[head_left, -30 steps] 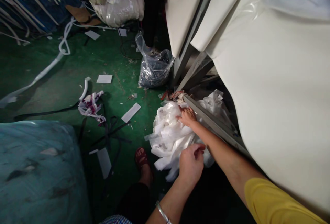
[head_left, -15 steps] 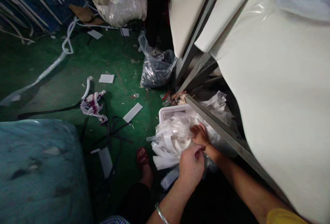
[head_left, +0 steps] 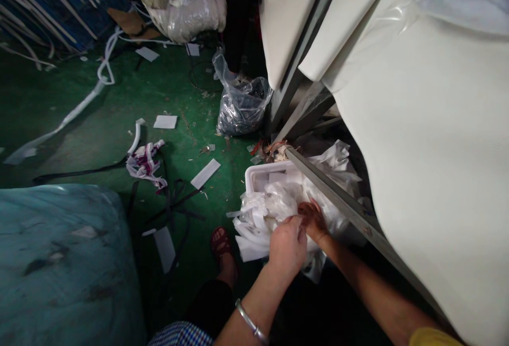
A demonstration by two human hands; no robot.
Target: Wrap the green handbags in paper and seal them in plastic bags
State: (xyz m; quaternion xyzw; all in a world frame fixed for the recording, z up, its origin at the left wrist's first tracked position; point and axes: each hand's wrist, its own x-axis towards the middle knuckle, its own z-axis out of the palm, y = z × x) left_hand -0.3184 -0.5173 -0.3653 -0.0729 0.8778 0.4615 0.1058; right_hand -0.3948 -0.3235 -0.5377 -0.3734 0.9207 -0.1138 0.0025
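Observation:
A white plastic tub [head_left: 249,177] holds a heap of crumpled clear plastic film [head_left: 282,196] and white strips [head_left: 251,248]. My left hand [head_left: 288,245], with a bangle on its wrist, is closed over the near side of the heap, fingertips pinched on film. Close beside it, my right hand [head_left: 314,221] has its fingers bent into the film at the tub's right side. Its fingertips are partly hidden. Some clear film hangs below the two hands.
A grey metal bar [head_left: 338,181] slants over the tub. Large white sheets [head_left: 437,123] drape on the right. Beyond stands a clear bag of dark material [head_left: 242,107]. A big teal bundle [head_left: 63,261] lies at left. Scraps and straps [head_left: 170,202] litter the green floor.
My left hand has shifted slightly left and up, against my right hand. My right hand has moved slightly right and down. The film has shifted, showing more of the tub's inside.

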